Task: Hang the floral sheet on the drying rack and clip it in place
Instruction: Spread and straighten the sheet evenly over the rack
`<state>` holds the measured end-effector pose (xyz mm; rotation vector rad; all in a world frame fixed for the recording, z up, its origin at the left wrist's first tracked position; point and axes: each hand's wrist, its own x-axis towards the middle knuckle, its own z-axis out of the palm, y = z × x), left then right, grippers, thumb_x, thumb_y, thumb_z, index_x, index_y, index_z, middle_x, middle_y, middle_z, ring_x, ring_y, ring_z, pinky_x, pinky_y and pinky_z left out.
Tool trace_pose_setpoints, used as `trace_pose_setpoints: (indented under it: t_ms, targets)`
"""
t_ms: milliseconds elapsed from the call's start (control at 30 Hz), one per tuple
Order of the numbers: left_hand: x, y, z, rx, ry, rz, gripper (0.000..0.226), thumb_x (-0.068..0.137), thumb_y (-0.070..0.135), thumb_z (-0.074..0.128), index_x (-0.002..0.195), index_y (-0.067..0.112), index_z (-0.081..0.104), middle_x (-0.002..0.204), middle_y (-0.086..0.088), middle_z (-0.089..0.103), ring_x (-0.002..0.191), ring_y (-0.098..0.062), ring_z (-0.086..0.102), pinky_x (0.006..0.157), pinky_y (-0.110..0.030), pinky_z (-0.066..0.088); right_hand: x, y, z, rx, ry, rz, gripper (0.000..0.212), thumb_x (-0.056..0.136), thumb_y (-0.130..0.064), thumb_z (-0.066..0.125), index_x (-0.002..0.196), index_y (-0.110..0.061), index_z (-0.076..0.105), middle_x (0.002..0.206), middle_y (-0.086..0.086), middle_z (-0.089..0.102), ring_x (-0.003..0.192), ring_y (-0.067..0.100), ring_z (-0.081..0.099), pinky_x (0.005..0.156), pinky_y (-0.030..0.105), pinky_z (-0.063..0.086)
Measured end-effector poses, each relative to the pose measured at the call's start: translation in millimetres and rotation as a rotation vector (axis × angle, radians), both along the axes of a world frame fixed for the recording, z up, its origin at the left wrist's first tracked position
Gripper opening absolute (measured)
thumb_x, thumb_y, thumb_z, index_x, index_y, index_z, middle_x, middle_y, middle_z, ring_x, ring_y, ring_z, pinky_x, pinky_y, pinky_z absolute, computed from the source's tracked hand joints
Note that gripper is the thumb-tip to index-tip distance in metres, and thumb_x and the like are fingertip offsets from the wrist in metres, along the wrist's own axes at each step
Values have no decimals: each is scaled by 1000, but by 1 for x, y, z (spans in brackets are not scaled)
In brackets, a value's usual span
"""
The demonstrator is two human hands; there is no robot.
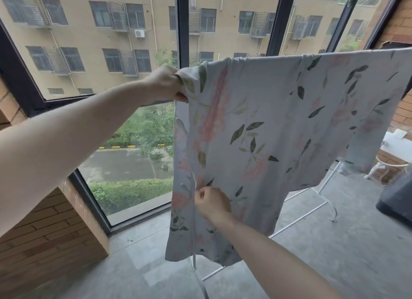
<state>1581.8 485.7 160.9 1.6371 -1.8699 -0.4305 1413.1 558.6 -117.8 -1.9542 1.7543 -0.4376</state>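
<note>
My left hand (166, 85) is up at the top corner of the floral sheet (278, 125), fingers curled tight round a bunched fold of cloth where it passes over the top rail. My right hand (211, 201) is lower, pinching the sheet's left edge between thumb and fingertips, next to the white upright of the drying rack (312, 206) that shows through the fold. The sheet itself is already draped over the top of the rack, running from my left hand off to the right edge of view, hanging in a long panel on the near side.

It reads as thin, soft and light: it puckers where I grip it and falls in loose folds, so I judge it will slide along the rail easily and needs holding at the hem, not mid-panel. The corners and side edge are the best holds for pulling it flat. I see no clips anywhere, so clipping looks not yet done. Behind are the window (133, 53), a brick wall (44, 232) and the grey floor (334, 243).
</note>
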Motion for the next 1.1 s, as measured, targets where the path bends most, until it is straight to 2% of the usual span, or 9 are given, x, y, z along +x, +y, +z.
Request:
trace_pose_setpoints:
  t_ms: [133,233,300,367,467,600,833,967,1100]
  targets:
    - [12,6,0,81,17,19,30,105,28,52,109,11,76,99,-8,80,74,-17,79,87,-37,63,-48,-9,14,-35,-129,-128,27,101,-39,48,82,-26,60,72,-5,64,64,19,63,59,31,50]
    - [21,13,1,79,-71,5,30,103,36,55,106,17,78,87,-6,79,73,-20,79,82,-40,65,-75,-17,36,-118,-264,-186,13,102,-39,54,107,-29,61,84,-12,66,73,14,67,66,32,55]
    - [28,18,3,46,-132,-2,25,99,38,62,108,20,77,95,-4,78,74,-19,79,78,-34,64,-82,-22,49,-161,-328,-178,15,100,-38,58,112,-30,60,92,-12,66,81,16,69,75,36,58]
    - [32,21,5,-17,-255,-2,26,93,34,70,117,25,73,111,-1,75,91,-20,77,83,-30,58,-83,-23,56,-163,-349,-168,15,99,-37,59,113,-31,60,96,-11,66,88,16,68,78,35,57]
    - [27,27,6,-135,-414,-1,56,82,20,70,136,29,60,131,5,64,121,-21,58,96,-32,43,-82,-21,56,-97,-339,-107,18,98,-36,60,116,-33,58,98,-15,64,87,14,68,77,34,56]
    - [-9,43,8,-280,-423,-102,65,78,14,63,140,31,53,134,3,54,126,-20,47,97,-32,36,-90,-17,46,-32,-293,-36,22,97,-34,61,117,-37,54,101,-16,65,82,9,67,65,28,50]
    - [-83,34,7,-328,-478,-265,61,77,16,67,135,34,58,144,10,54,140,-14,39,116,-38,32,-154,-43,75,-123,-357,-132,23,93,-34,67,114,-35,58,102,-17,69,86,13,69,82,31,56]
    - [-151,10,5,-319,-450,-331,55,81,16,65,130,39,59,140,15,55,131,-14,45,109,-35,36,-227,-58,97,-212,-470,-200,26,83,-40,66,109,-38,64,97,-18,72,82,13,71,81,41,60]
    - [-230,-24,-6,-264,-391,-400,52,82,17,65,130,38,60,138,13,54,130,-12,47,106,-36,40,-311,-70,105,-262,-461,-273,21,88,-30,71,106,-36,64,94,-14,71,80,15,72,80,40,60]
